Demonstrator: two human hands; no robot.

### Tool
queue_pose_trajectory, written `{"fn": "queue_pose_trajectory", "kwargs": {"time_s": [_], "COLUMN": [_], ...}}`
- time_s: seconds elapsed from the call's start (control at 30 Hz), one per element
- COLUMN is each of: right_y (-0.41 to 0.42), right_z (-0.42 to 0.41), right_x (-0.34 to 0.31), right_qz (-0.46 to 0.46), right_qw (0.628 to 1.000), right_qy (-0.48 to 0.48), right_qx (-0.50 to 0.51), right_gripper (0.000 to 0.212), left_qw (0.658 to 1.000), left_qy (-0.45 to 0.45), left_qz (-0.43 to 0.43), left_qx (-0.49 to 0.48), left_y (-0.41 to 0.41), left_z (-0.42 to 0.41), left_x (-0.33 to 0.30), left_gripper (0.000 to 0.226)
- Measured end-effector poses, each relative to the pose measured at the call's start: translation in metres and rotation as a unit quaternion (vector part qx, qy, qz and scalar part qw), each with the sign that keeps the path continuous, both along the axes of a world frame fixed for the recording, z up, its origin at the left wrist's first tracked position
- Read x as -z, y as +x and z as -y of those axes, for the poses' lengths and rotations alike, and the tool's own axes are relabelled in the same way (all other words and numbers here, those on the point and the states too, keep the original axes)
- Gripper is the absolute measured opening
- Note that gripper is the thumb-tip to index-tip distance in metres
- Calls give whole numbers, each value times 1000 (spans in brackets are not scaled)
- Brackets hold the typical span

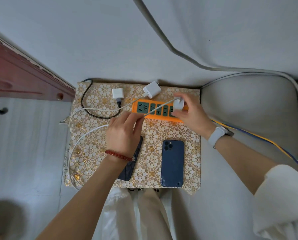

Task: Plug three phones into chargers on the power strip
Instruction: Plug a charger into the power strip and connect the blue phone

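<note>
An orange power strip (150, 109) with green sockets lies at the back of a small table under a flowered cloth (92, 153). My right hand (189, 111) grips a white charger (178, 104) at the strip's right end socket. My left hand (123, 132) pinches that charger's white cable (162, 104) just left of the strip. A blue phone (172, 162) lies face down at the front right. A dark phone (133, 161) lies partly hidden under my left wrist. Two more white chargers, one (152, 89) with a white cable and one (118, 93) with a black cable, lie behind the strip.
The black braided cable (89, 108) loops at the back left of the cloth. White cables (72, 148) hang over the table's left edge. A grey cushioned seat (252, 108) stands to the right, a red wooden frame (23, 75) to the left, a wall behind.
</note>
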State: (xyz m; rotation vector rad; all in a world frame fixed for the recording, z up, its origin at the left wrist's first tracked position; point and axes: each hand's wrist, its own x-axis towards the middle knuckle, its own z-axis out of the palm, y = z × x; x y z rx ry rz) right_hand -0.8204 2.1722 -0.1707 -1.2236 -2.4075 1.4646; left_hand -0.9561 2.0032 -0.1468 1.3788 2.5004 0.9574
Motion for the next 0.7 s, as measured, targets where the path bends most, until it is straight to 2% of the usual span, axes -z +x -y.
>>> {"fn": "queue_pose_trajectory", "kwargs": {"time_s": [0.23,0.33,0.7], "right_y": [6,6,13], "right_z": [4,4,3], "right_x": [-1,1,5], "right_qz": [2,27,-34], "right_qw": [999,1000,994], "right_qy": [-37,-10,-77], "right_qx": [22,12,73], "right_gripper": [54,54,51], "left_qw": [1000,1000,998], "left_qy": [-6,-9,-18], "left_qz": [15,19,53], "left_qx": [-7,-10,-25], "left_y": [-1,-2,-7], "left_z": [0,0,0], "left_x": [-3,-2,-2], "left_gripper": [8,10,15]}}
